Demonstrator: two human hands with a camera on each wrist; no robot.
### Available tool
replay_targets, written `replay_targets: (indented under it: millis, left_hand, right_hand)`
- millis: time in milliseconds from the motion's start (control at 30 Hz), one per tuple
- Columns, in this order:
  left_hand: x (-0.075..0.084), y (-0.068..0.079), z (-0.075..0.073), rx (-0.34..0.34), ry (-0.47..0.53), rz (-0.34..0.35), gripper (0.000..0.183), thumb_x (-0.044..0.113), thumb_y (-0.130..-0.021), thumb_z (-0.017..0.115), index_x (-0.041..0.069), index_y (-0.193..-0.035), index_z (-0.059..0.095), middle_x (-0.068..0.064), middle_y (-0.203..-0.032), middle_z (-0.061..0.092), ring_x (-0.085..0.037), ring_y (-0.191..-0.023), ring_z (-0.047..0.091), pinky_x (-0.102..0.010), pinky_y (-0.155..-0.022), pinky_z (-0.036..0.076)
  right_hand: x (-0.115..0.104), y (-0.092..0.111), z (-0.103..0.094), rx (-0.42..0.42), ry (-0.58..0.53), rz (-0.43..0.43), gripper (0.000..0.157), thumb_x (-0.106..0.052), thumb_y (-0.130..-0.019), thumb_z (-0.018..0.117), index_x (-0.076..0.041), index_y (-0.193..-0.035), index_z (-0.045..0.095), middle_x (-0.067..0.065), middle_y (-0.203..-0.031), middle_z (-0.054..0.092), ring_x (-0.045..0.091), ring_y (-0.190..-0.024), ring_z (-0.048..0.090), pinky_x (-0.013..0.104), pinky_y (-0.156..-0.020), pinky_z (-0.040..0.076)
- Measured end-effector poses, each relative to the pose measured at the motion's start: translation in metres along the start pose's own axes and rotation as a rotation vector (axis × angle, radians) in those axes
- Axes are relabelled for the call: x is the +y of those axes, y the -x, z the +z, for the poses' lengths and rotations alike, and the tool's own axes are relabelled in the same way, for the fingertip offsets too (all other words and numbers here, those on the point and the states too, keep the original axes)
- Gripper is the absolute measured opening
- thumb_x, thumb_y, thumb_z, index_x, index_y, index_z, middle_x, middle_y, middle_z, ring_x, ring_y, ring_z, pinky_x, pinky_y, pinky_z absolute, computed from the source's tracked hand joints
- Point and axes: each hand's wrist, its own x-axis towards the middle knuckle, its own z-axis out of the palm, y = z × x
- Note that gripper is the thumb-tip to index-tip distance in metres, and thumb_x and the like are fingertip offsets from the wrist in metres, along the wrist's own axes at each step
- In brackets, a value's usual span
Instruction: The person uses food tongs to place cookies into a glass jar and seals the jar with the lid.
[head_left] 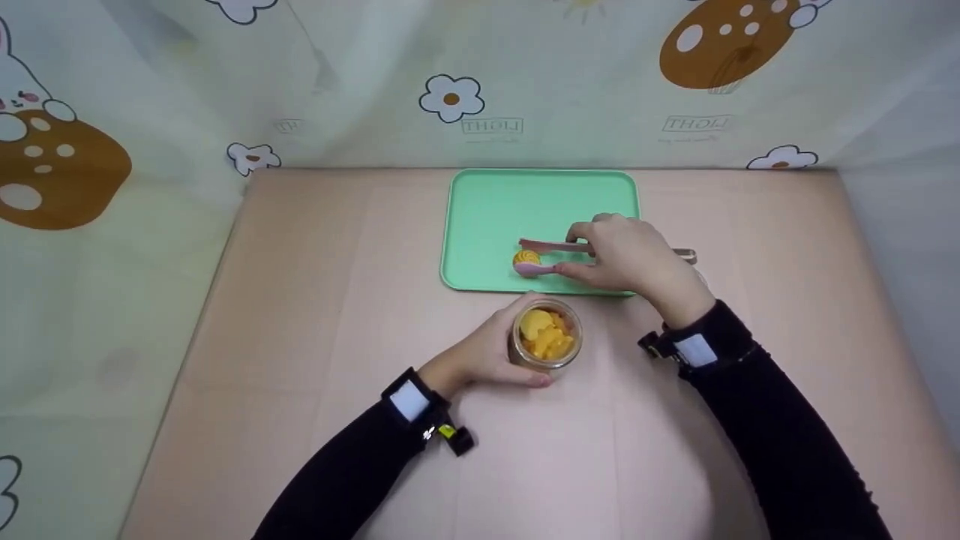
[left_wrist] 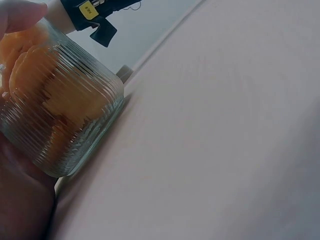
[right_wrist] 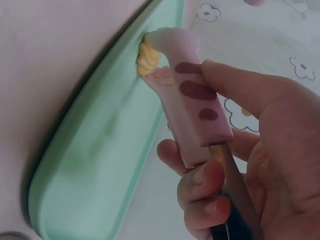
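My left hand [head_left: 489, 349] is wrapped around a ribbed glass jar [left_wrist: 80, 95] that stands on the table, its round mouth facing up. Yellow-orange pieces [head_left: 546, 336] fill the jar nearly to the rim. In my right hand [head_left: 622, 251] I grip pink tongs [right_wrist: 192, 92] with darker spots on the arms and metal toward the back end. Between the tongs' tips sits a small yellow piece with a swirled, ridged surface [head_left: 527, 258], low over the front of the green tray [head_left: 540, 202].
The tray lies at the table's far edge, just beyond the jar. A pale pink cover spreads over the table [head_left: 330, 300]. Behind it hangs a light curtain [head_left: 360, 90] printed with flowers and brown shapes.
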Motion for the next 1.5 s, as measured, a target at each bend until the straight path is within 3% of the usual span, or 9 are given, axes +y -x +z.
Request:
replay_targets:
  millis: [200,500,700,867,1033,1267,1500]
  left_hand:
    - [0.001,0.001,0.000,-0.002,-0.012,-0.017,0.094,0.030,-0.076,0.095,0.012,-0.155,0.048,0.002,-0.146,0.063,-0.020,-0.137,0.057,-0.043,-0.125,0.041]
    - [0.001,0.000,0.001,-0.008,0.013,-0.020,0.096,0.032,-0.076,0.095,0.012,-0.157,0.047,0.003,-0.147,0.063,-0.020,-0.138,0.057,-0.044,-0.125,0.040]
    - [0.000,0.001,0.001,-0.008,0.023,-0.030,0.096,0.031,-0.076,0.095,0.013,-0.157,0.047,0.003,-0.147,0.063,-0.020,-0.138,0.057,-0.043,-0.126,0.040]
    - [0.001,0.001,0.001,-0.001,0.006,-0.027,0.099,0.031,-0.076,0.095,0.005,-0.157,0.046,0.002,-0.147,0.063,-0.020,-0.138,0.057,-0.044,-0.125,0.040]
    - [0.000,0.001,0.000,-0.002,0.000,-0.021,0.100,0.029,-0.076,0.095,-0.003,-0.156,0.044,0.000,-0.146,0.063,-0.020,-0.138,0.057,-0.043,-0.125,0.040]
    - [-0.001,0.000,-0.001,-0.005,0.002,0.001,0.098,0.026,-0.076,0.096,-0.005,-0.154,0.045,-0.001,-0.145,0.063,-0.022,-0.137,0.058,-0.043,-0.125,0.040]
    - [0.001,0.000,-0.001,-0.005,-0.013,0.000,0.099,0.027,-0.076,0.096,-0.003,-0.155,0.045,0.000,-0.146,0.062,-0.021,-0.138,0.057,-0.044,-0.127,0.039]
  right_hand:
    - [-0.007,-0.001,0.001,0.013,0.030,-0.028,0.052,-0.050,-0.099,0.078,-0.006,-0.127,0.075,0.016,-0.108,0.075,0.036,-0.101,0.071,0.058,-0.083,0.060]
    - [-0.007,-0.003,-0.003,0.043,0.026,-0.015,0.056,-0.054,-0.097,0.079,-0.006,-0.126,0.076,0.015,-0.105,0.075,0.034,-0.095,0.071,0.055,-0.080,0.060]
    - [-0.009,-0.005,0.001,0.005,0.032,-0.026,0.056,-0.052,-0.099,0.077,-0.005,-0.130,0.075,0.018,-0.109,0.076,0.036,-0.099,0.071,0.057,-0.084,0.061]
    - [-0.015,-0.007,0.003,0.000,0.050,-0.020,0.056,-0.050,-0.100,0.077,-0.004,-0.132,0.074,0.018,-0.113,0.076,0.037,-0.103,0.072,0.056,-0.087,0.061]
    - [-0.023,-0.009,0.003,0.015,0.078,-0.028,0.048,-0.046,-0.101,0.076,-0.004,-0.123,0.076,0.015,-0.104,0.075,0.034,-0.095,0.072,0.054,-0.080,0.062]
    - [-0.019,-0.010,0.010,0.053,0.085,-0.046,0.040,-0.044,-0.102,0.075,-0.005,-0.111,0.075,0.008,-0.089,0.068,0.028,-0.081,0.066,0.047,-0.070,0.058]
    - [-0.009,-0.006,0.011,0.064,0.063,-0.047,0.041,-0.045,-0.102,0.075,-0.006,-0.115,0.074,0.007,-0.091,0.068,0.028,-0.081,0.065,0.047,-0.069,0.057]
